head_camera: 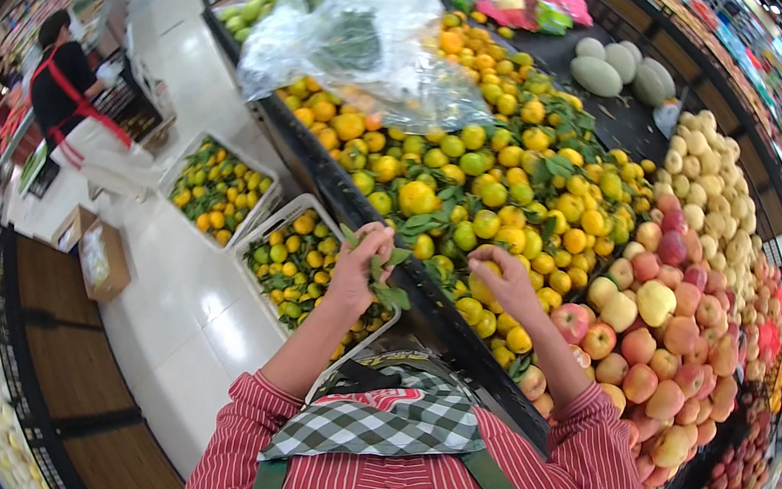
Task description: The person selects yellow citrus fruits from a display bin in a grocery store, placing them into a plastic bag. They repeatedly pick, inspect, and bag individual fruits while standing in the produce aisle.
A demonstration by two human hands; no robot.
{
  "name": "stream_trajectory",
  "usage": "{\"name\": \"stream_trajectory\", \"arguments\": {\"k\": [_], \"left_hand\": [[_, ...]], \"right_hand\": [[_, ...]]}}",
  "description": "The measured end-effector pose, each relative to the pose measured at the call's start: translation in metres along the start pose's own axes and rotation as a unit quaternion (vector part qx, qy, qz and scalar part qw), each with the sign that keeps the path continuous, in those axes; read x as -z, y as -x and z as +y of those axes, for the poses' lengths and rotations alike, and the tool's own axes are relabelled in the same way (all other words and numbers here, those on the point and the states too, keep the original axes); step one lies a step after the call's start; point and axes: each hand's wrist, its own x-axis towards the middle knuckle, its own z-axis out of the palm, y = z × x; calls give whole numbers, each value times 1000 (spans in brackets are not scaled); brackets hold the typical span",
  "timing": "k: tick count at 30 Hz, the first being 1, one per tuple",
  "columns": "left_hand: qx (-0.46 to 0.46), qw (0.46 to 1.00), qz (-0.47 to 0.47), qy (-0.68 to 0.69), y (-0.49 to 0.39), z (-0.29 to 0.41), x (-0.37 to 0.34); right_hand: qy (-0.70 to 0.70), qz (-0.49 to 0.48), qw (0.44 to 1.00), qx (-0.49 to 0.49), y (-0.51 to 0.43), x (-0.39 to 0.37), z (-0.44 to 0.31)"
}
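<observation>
My left hand [361, 267] is closed around a small bunch of green leaves [391, 295], which stick out on both sides of the fist. It is above the dark edge of the display stand [421, 295], beside a white crate [268, 226] of mandarins. My right hand [510, 285] hovers low over the heap of yellow-green mandarins [489, 225], its fingers curled downward. A mandarin [481, 291] lies right under those fingers; whether they grip anything is unclear. Loose leaves [428, 223] are scattered among the fruit.
Apples [643, 381] are piled at the right, with pale yellow fruit [704, 177] behind. Clear plastic sheeting [360, 42] covers part of the heap. Another mandarin crate [221, 189] stands on the floor. A person in a red-strapped apron [73, 91] is at the left, near cardboard boxes [102, 258].
</observation>
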Motion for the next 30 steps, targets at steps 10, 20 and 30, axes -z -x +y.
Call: {"name": "stream_trajectory", "arguments": {"k": [10,20,30], "left_hand": [[101,990,-93,29,-38,-44,-13],[112,993,-40,-1,-63,-66,-36],[-265,784,98,-552,-76,-100,-16]], "right_hand": [[268,56,961,-37,-56,118,67],[433,113,891,72,-177,188,145],[160,341,920,-105,-293,268,179]]}}
